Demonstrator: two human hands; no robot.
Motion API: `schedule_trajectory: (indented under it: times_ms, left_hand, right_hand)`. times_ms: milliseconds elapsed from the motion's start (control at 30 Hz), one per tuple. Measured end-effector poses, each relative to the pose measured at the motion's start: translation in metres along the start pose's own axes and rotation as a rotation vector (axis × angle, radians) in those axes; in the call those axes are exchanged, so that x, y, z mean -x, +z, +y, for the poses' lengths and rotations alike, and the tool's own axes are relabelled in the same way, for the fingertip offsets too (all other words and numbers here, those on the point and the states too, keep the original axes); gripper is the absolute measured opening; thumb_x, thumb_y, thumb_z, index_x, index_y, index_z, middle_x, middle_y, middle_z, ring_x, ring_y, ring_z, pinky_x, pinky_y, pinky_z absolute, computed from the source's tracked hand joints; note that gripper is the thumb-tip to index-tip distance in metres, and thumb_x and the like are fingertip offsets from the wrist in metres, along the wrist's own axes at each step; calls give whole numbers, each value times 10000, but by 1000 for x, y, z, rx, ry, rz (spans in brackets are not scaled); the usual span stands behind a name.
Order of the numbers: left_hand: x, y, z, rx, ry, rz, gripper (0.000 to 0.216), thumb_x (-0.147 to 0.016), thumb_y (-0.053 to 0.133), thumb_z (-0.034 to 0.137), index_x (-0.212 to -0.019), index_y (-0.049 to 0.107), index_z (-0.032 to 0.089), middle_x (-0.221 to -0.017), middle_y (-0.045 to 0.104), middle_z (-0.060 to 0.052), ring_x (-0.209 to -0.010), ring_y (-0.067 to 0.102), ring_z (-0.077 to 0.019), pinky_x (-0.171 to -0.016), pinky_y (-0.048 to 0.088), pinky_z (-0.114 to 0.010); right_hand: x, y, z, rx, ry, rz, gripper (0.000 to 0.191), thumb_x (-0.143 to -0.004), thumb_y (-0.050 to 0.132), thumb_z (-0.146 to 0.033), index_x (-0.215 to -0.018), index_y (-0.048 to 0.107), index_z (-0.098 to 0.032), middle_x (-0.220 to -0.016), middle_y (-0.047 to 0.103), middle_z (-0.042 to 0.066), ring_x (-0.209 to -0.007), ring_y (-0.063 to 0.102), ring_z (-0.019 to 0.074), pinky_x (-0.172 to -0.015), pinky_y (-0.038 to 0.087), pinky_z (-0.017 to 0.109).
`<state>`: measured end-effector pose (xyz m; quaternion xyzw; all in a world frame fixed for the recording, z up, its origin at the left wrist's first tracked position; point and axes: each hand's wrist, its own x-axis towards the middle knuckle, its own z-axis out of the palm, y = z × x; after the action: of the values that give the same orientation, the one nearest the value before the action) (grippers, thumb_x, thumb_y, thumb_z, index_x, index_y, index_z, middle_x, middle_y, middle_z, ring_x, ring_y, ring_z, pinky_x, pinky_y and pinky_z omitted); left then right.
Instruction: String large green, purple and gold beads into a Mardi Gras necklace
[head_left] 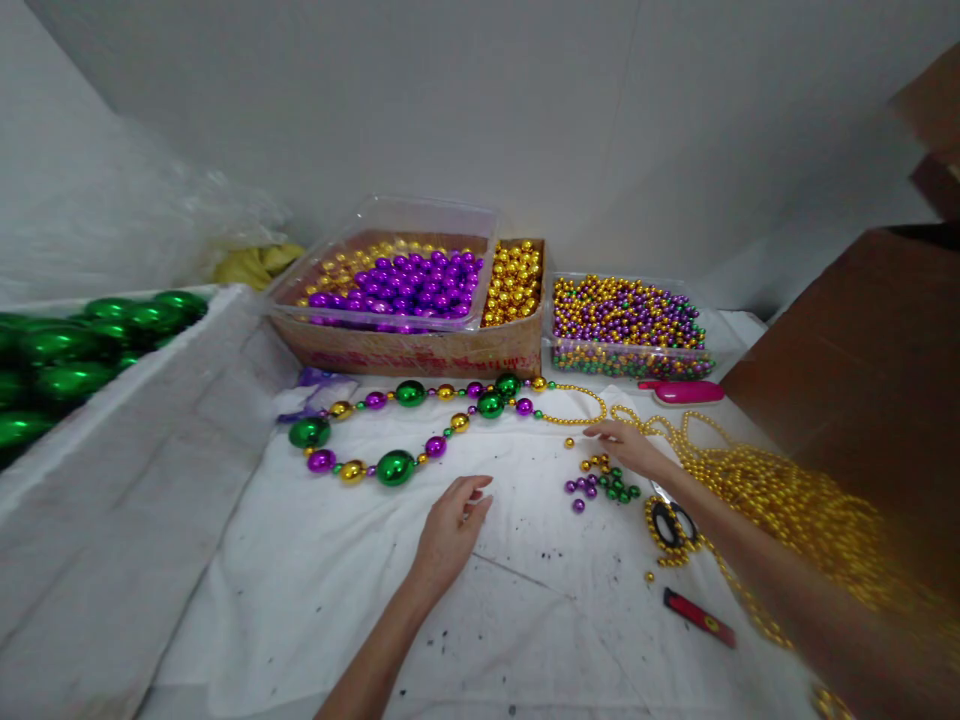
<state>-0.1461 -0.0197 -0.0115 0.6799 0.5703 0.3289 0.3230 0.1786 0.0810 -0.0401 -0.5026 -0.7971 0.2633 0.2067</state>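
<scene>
- Necklace (pixel 395 467) of green, purple and gold beads lies looped on our white cloth (pixel 337 580).
- Our left hand (pixel 450 528) sits on its near side, thumb and fingers loosely parted, empty.
- Our right hand (pixel 628 448) reaches beside its gold strand (pixel 574 421); we cannot tell its grip.
- Loose beads (pixel 592 490) lie just nearer us.

Between the left hand (pixel 454 530) and loose beads (pixel 615 485), the white cloth (pixel 517 600) is offering a bare lane; ahead, the bead necklace (pixel 395 467) is barring a low path and the cardboard box (pixel 412 348) is standing behind; a bin (pixel 150 480) is walling off the left, while scissors (pixel 664 524), a red tool (pixel 701 618) and gold bead strands (pixel 780 500) are crowding the right
</scene>
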Motion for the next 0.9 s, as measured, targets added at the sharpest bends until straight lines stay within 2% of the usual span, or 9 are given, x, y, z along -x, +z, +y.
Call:
schedule_trajectory:
  times_ms: [133,233,367,467,567,733,833,900]
  left_hand:
    - [-6,17,16,23,31,-64,270,-866,455,293,-1057,609,179,-1075,620,-69,-897,608,-171,-772,507,-303]
    - [-6,23,17,35,59,-81,268,-863,460,274,-1071,602,180,-1099,608,-69,-927,602,-170,-793,503,-300]
    - [-3,16,3,24,41,-56,258,-865,458,287,-1050,610,191,-1087,610,-64,-920,601,-172,-794,503,-306]
    - [-3,6,-9,17,1,-25,262,-862,459,307,-1037,616,189,-1057,618,-62,-887,604,-173,-774,508,-310]
    - [-2,-4,-17,28,-14,20,269,-862,458,324,-1031,617,188,-1045,619,-63,-882,606,-174,-776,512,-311]
    - [11,-19,-31,20,-52,189,270,-851,475,338,-1011,636,193,-1041,633,-71,-893,624,-189,-787,530,-317]
    - [16,-25,-43,21,-69,273,255,-838,502,354,-971,661,205,-1010,654,-70,-896,637,-203,-802,539,-325]
    - [18,-26,-51,47,-82,302,263,-830,520,383,-951,675,209,-984,666,-70,-870,647,-205,-780,550,-317]
  right_hand:
    - [-15,8,-19,68,-108,-56,248,-899,561,-258,-1121,596,-155,-1217,569,84,-1148,507,242,-989,366,488]
    - [-16,11,-33,105,-168,-132,221,-876,570,-171,-1090,616,-140,-1181,590,86,-1144,502,241,-980,367,468]
    - [-12,4,-42,125,-188,-205,160,-856,559,-97,-980,655,-131,-1019,644,73,-1055,539,221,-973,357,454]
    - [-13,1,-44,97,-168,-258,89,-872,581,-190,-887,651,-139,-924,649,39,-970,576,200,-921,404,439]
    - [-23,0,-49,38,-129,-274,142,-870,596,-257,-812,641,-136,-840,650,23,-861,606,173,-841,458,392]
    - [-64,-27,-68,-92,-114,-95,163,-845,516,-191,-839,675,-153,-869,689,59,-841,631,181,-765,495,332]
    - [-110,-55,-85,-163,-138,59,256,-864,422,-190,-941,663,-156,-842,691,64,-786,645,177,-668,514,290]
    - [-148,-69,-99,-171,-153,147,273,-900,405,-206,-1045,628,-147,-888,679,71,-803,641,173,-688,520,298]
